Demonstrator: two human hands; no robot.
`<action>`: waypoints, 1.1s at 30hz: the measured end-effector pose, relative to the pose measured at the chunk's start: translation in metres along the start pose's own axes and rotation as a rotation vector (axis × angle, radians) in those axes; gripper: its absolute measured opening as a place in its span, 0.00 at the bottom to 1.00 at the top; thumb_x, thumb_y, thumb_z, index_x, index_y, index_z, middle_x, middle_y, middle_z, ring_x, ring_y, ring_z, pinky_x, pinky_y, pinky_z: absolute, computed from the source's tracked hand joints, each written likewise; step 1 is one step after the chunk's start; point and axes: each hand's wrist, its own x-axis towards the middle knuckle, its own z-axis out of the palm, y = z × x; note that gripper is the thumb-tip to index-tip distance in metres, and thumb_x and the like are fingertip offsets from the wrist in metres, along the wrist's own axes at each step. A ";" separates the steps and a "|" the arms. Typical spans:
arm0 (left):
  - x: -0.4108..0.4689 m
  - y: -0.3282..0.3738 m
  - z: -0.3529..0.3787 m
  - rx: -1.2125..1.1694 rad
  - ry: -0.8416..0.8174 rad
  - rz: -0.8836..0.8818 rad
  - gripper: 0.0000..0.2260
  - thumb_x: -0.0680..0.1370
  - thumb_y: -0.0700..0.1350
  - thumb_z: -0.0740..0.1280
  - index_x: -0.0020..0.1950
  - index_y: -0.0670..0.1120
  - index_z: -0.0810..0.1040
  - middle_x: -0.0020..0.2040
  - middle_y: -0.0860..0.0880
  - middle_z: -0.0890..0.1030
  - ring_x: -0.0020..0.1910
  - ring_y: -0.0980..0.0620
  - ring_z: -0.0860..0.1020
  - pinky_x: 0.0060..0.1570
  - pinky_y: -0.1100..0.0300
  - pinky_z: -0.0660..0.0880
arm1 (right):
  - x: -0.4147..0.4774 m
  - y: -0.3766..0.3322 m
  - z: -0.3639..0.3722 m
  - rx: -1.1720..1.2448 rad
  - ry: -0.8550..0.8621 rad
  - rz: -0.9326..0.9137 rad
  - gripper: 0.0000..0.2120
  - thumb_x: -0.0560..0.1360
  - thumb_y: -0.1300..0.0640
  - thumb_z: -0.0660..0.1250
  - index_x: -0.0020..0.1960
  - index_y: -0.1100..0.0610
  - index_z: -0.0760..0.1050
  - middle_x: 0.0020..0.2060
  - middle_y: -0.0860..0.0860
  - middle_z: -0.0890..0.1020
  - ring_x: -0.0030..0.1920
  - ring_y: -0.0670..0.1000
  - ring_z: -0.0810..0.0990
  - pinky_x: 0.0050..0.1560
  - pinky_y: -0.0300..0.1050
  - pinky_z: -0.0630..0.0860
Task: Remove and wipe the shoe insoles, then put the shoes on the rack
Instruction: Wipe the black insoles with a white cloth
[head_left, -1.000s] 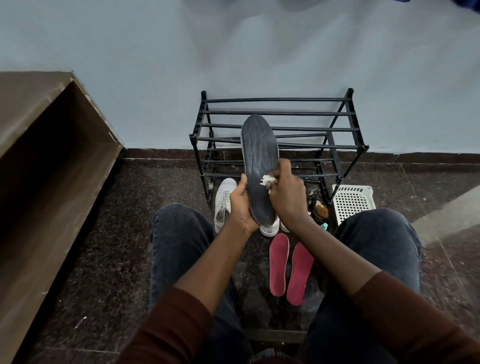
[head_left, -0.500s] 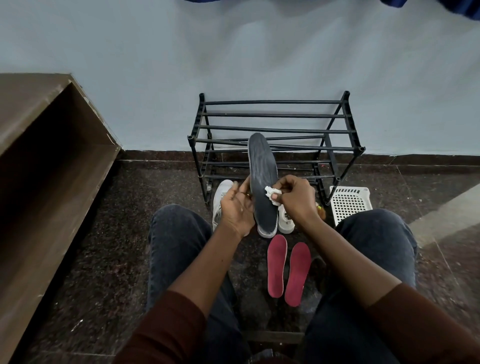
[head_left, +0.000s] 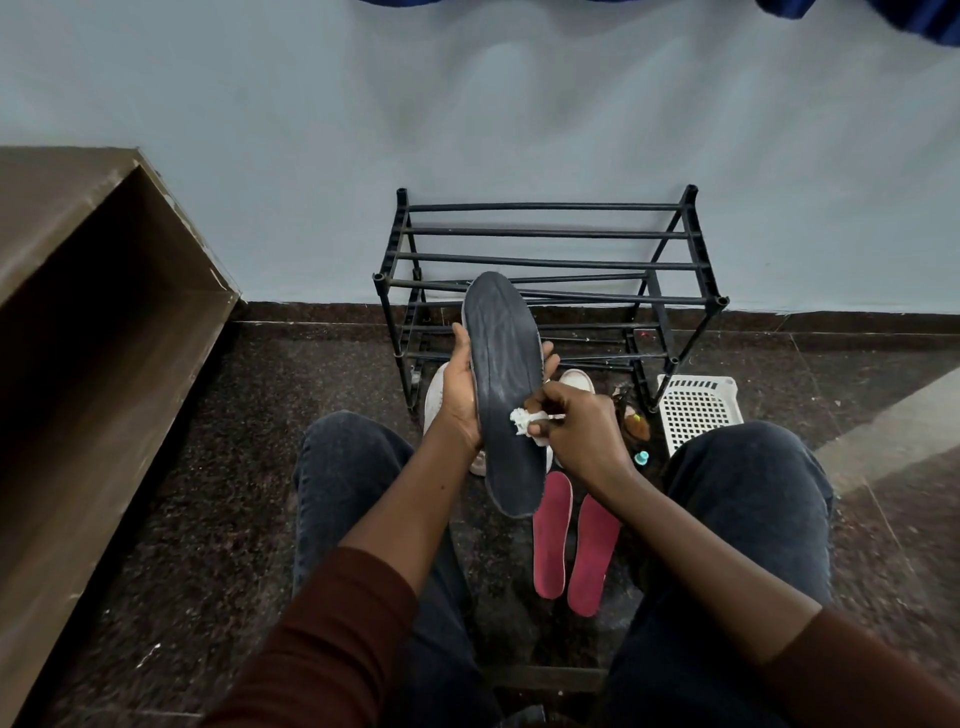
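One dark insole (head_left: 506, 395) is up at centre frame, toe tipped toward twelve o'clock, left hand (head_left: 462, 392) curled round its edge, grip clamped. Right hand (head_left: 576, 431) pinches a white wad (head_left: 521, 420) against the insole, grip tight on it. Two red insoles (head_left: 571, 540) lie on the floor at six o'clock, white shoes (head_left: 436, 400) behind, black rack (head_left: 545, 260) at twelve, white basket (head_left: 698, 410) at three.
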 end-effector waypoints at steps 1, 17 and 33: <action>0.000 -0.001 0.001 -0.003 -0.002 -0.003 0.38 0.73 0.70 0.57 0.60 0.36 0.79 0.58 0.34 0.78 0.57 0.37 0.78 0.66 0.43 0.68 | 0.000 0.000 0.000 -0.030 0.020 -0.019 0.06 0.64 0.72 0.69 0.38 0.64 0.76 0.33 0.54 0.81 0.37 0.53 0.79 0.39 0.45 0.74; -0.001 -0.028 -0.013 0.110 0.102 -0.065 0.44 0.73 0.69 0.62 0.75 0.37 0.59 0.75 0.35 0.58 0.72 0.41 0.64 0.72 0.49 0.60 | 0.042 -0.018 0.014 -0.182 0.081 -0.328 0.04 0.64 0.70 0.72 0.39 0.65 0.82 0.37 0.57 0.84 0.38 0.55 0.82 0.41 0.36 0.71; -0.030 -0.024 0.024 -0.130 -0.052 0.143 0.05 0.63 0.28 0.70 0.37 0.29 0.80 0.33 0.33 0.80 0.34 0.41 0.83 0.32 0.55 0.80 | 0.052 -0.016 0.018 -0.222 0.030 -0.222 0.03 0.68 0.66 0.70 0.39 0.66 0.79 0.37 0.59 0.82 0.39 0.58 0.80 0.42 0.51 0.73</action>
